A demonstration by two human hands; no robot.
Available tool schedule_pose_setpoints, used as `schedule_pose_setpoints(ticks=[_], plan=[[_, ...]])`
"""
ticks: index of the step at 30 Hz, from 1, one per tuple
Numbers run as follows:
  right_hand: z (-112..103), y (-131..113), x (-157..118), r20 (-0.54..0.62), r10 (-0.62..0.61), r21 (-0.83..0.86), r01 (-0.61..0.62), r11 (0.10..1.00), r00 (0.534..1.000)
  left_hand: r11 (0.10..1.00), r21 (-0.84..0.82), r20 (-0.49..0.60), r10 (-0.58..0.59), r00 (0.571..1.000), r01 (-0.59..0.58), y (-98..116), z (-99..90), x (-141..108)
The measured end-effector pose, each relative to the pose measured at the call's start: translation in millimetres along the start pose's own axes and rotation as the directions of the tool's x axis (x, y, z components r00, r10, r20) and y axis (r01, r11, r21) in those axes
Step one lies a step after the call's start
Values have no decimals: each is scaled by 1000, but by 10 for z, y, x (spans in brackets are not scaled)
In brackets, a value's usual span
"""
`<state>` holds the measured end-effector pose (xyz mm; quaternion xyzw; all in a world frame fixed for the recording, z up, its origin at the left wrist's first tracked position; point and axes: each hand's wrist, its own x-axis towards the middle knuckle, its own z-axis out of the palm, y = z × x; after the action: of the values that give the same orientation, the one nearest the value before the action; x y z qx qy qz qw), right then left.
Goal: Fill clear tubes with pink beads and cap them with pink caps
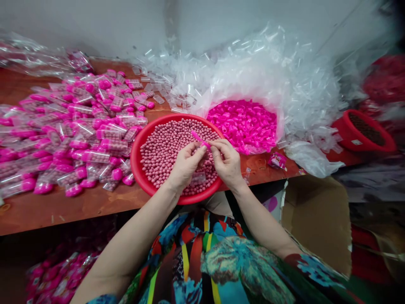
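Both hands meet above a round red basin (136, 162) filled with small pink balls (164, 147). My left hand (187, 164) pinches a bright pink plastic piece (196, 136), whose narrow end sticks up past the fingertips. From the other side, my right hand (226, 158) closes thumb and fingers on pink plastic at the same spot. Whether this is one piece or two joined parts I cannot tell. Below the hands, a small clear plastic container (198, 179) lies on the balls. Right behind the basin, a white bag (280, 107) stands open, full of pink plastic caps (243, 124).
Filled clear containers with pink caps (95, 131) are heaped left on the red-brown table (104, 211). Empty clear containers (253, 63) pile up along the wall. Farther right are a red tub (344, 131) of brown bits and, below the table edge, a cardboard box (316, 219).
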<state>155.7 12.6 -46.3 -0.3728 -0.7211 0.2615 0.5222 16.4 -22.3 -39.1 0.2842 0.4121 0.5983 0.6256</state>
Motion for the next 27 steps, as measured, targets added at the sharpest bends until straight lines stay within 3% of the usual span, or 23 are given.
schedule_pose_setpoints(ticks=[5, 10, 18, 23, 27], plan=[[8, -69, -5, -33, 76, 96, -72, 993, 997, 998, -55, 37, -16, 999, 18, 54, 14, -12], [67, -18, 14, -87, 191, 147, -177, 973, 978, 998, 8, -2, -56, 998, 56, 58, 45, 6], [242, -24, -58, -164, 107, 17, -105, 994, 981, 995, -91, -35, -44, 998, 41, 45, 57, 31], [263, -85, -116, -133, -7, -107, -7, 994, 991, 989, -121, -23, -89, 996, 86, 94, -14, 64], [176, -73, -21, -6, 44, -112, -45, 993, 999, 989, -98, -51, -115, 992, 110, 126, -68, 116]])
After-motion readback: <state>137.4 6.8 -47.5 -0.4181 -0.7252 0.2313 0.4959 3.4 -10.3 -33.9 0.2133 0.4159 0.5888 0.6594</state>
